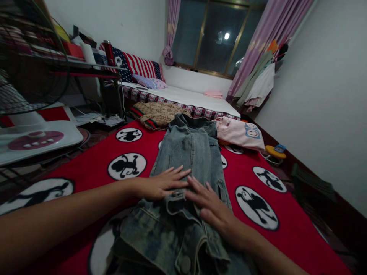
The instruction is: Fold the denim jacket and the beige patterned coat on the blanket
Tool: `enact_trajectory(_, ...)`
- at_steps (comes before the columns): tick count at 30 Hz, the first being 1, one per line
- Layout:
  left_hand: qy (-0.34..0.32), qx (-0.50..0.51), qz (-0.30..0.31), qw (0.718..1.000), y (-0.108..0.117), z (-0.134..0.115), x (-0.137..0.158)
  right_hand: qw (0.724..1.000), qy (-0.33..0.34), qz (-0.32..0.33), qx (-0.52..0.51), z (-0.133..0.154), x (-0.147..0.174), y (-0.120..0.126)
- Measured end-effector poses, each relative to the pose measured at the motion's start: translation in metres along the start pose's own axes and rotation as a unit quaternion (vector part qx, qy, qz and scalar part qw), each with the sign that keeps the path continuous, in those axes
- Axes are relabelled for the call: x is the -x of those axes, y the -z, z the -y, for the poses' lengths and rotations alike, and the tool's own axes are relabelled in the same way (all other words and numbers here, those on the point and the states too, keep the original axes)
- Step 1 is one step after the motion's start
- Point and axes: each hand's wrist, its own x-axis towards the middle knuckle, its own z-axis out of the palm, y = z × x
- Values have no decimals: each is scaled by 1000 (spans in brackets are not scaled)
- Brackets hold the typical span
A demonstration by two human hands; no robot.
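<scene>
A blue-grey denim jacket lies lengthwise on a red blanket printed with black figures in white circles. Its collar points away from me, and the near end is bunched in loose folds with a metal button showing. My left hand rests flat on the denim, fingers stretched out to the right. From the other side my right hand lies on the jacket too, its fingers extended and reaching close to the left fingertips. Neither hand grips the cloth.
Beyond the collar lie a brown patterned cushion and a folded pink shirt. A white-topped bench runs below the window. To the left stand a fan and a cluttered desk; a yellow stool is at right.
</scene>
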Motion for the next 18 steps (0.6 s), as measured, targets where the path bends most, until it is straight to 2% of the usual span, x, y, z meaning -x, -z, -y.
enact_trajectory(3,0,67,-8,998,0,-20,32,998,-3,35,47,20,39,6)
enact_trajectory(6,28,93,-22,995,7,-19,60,992,26,-23,120,-2,66,22)
enact_trajectory(8,45,31,-70,996,13,-7,74,980,36,-53,187,-28,79,33)
enact_trajectory(10,48,-59,-115,990,17,10,84,969,14,-61,238,-49,87,41)
enact_trajectory(13,35,-153,-133,979,22,26,86,963,-8,-61,263,-64,88,47)
enact_trajectory(18,-54,-212,-88,972,30,23,61,967,46,-31,249,-60,59,50)
